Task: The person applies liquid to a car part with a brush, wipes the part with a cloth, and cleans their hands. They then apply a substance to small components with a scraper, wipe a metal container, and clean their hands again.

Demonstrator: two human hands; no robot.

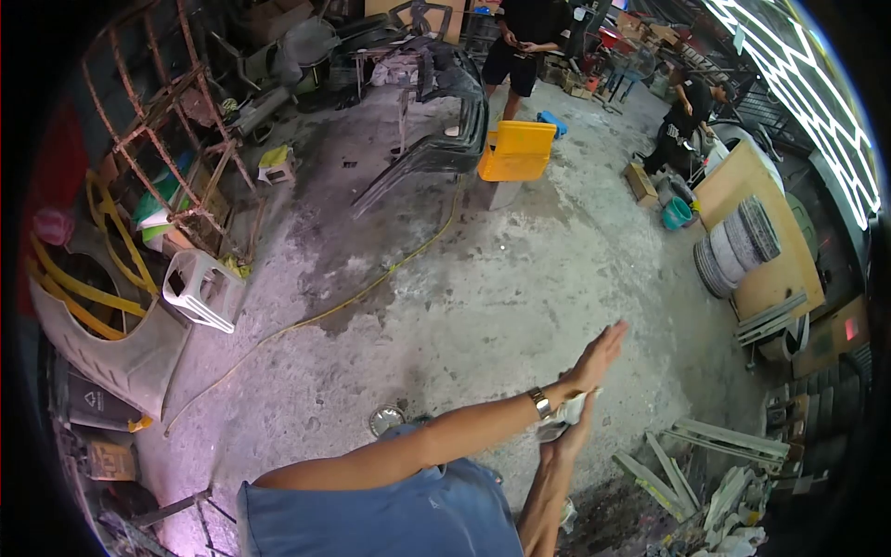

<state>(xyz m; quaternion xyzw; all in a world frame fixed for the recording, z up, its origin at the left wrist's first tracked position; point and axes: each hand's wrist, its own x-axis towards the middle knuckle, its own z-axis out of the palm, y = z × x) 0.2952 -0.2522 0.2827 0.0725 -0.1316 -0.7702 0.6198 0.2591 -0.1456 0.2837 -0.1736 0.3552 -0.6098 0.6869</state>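
Both hands meet in front of me at the lower right of the head view. My left hand (594,360), with a metal-banded watch (540,403) on its wrist, has its fingers stretched out. Just below it, my right hand (577,436) is raised, its fingers partly hidden. A crumpled whitish piece (560,416), cloth or paper, is caught between my right hand and my left wrist and palm. On the floor near my left forearm is a small round metal-looking can (387,420).
A yellow hose (348,304) crosses the concrete floor. White stool (202,290) and bumper (121,343) stand left; a yellow panel (516,151) and dark bumper (445,139) lie ahead. Wheels (738,246) and scrap strips (664,473) are right. Two people (524,37) work farther back.
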